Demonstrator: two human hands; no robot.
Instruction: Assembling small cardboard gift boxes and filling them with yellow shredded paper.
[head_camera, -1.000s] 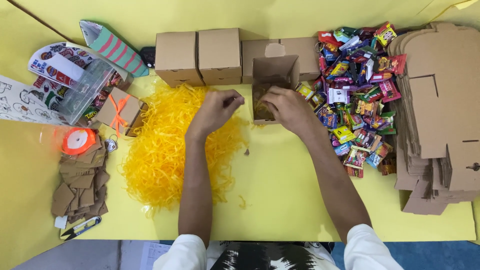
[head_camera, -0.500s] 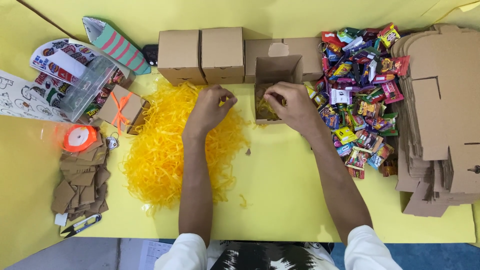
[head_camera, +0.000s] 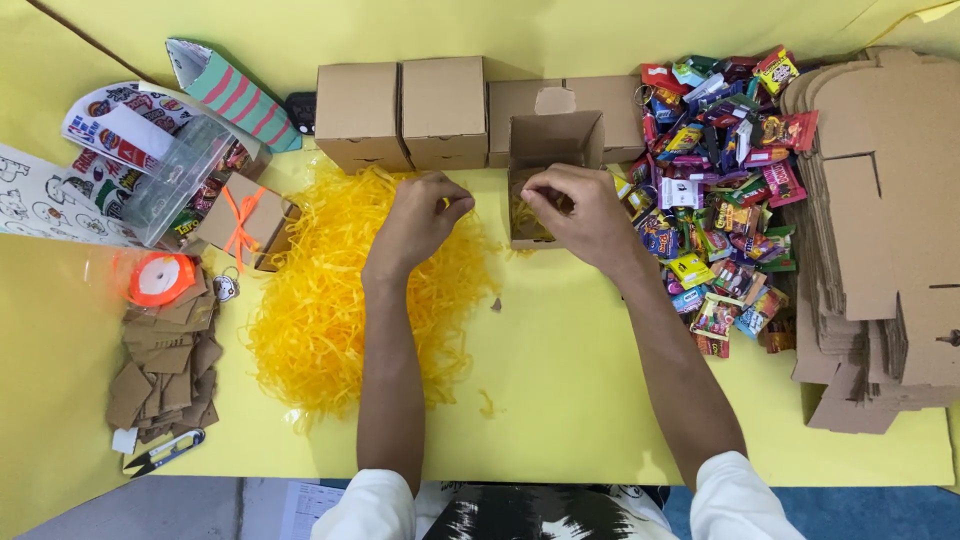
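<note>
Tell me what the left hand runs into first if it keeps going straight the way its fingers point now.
The left hand points up and to the right over the yellow paper shred. Going on that way, it would probably first meet the open cardboard box that the right hand is at, though height is hard to judge from above.

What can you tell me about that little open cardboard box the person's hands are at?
The open box is small, plain brown cardboard, and stands on the yellow table cover with its lid flap tipped back against the closed boxes behind it. Yellow paper shred shows inside; more lies heaped to its left. The right hand rests over its opening, fingers curled at the rim. The left hand hovers just left of it, over the shred. Wrapped sweets are piled on its right side.
</note>
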